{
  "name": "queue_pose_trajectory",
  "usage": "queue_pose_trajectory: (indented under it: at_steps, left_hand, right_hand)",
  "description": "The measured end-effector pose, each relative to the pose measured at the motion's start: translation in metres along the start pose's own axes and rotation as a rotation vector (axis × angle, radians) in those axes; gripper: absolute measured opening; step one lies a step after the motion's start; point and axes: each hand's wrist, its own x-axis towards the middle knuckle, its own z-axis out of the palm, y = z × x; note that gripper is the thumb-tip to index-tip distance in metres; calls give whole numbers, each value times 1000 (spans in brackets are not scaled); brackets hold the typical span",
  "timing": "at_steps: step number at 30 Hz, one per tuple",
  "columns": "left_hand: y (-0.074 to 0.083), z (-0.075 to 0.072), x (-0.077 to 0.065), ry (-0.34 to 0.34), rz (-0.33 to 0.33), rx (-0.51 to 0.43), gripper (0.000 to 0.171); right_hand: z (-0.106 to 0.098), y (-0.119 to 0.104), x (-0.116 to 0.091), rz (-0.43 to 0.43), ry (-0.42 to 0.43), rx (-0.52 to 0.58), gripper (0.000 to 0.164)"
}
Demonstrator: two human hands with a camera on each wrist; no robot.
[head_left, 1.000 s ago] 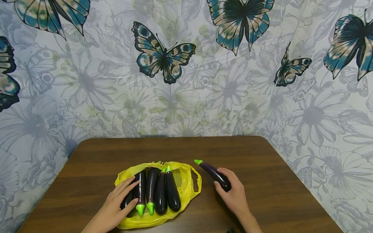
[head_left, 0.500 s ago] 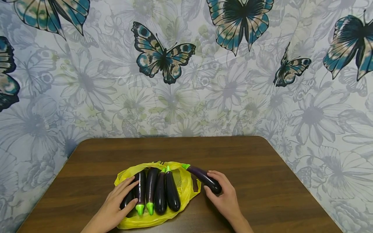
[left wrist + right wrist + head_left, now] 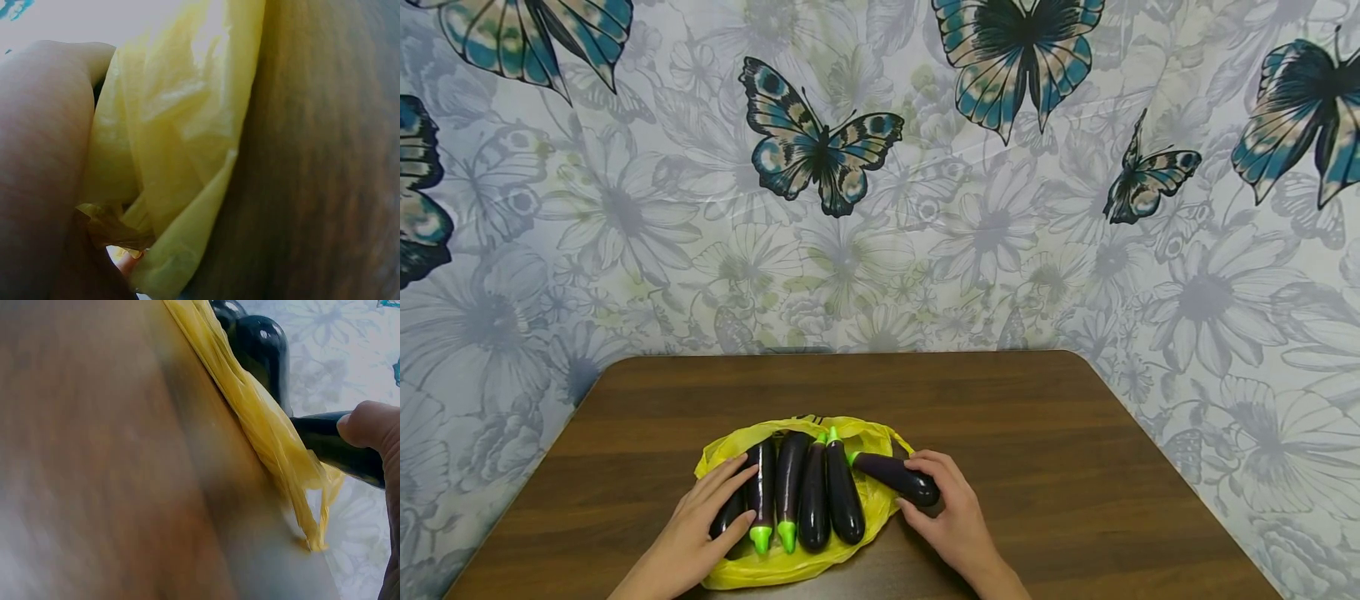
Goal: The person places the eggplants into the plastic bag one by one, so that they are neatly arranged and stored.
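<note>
An open yellow plastic bag lies on the table with several dark purple, green-capped eggplants side by side in it. At the left, my left hand rests over the leftmost eggplant, its fingers extended and hiding part of it. The left wrist view shows that hand against the bag's crumpled side. My right hand grips another eggplant by its rounded end. Its green cap points left, beside the rightmost eggplant in the bag, and its body crosses the bag's right rim. In the right wrist view the thumb presses on this eggplant.
The brown wooden table extends around the bag on all sides. Behind it stands a wall with a butterfly and flower pattern. A loop handle of the bag hangs at its right side.
My right hand has moved left with its eggplant, bringing the green cap from outside the bag to over its inside. The left hand and the other eggplants have stayed put.
</note>
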Motion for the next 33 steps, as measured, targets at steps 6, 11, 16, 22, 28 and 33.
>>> queue_pose_trajectory:
  at_steps: [6, 11, 16, 22, 28, 33]
  left_hand:
    - [-1, 0, 0, -2, -2, 3, 56]
    - [-1, 0, 0, -1, -6, 0, 56]
    - [-2, 1, 0, 0, -1, -1, 56]
    - [-1, 2, 0, -2, 3, 0, 56]
    - [0, 1, 0, -1, 3, 6, 56]
    - [0, 1, -1, -1, -2, 6, 56]
  right_hand:
    - [4, -4, -1, -18, -53, 40, 54]
    - [8, -10, -2, -73, -130, 64, 54]
    - [10, -13, -3, -147, -152, 91, 55]
    - [10, -13, 2, -271, 61, 108, 42]
    - [15, -11, 10, -355, 174, 124, 36]
    - [22, -7, 14, -333, 187, 115, 40]
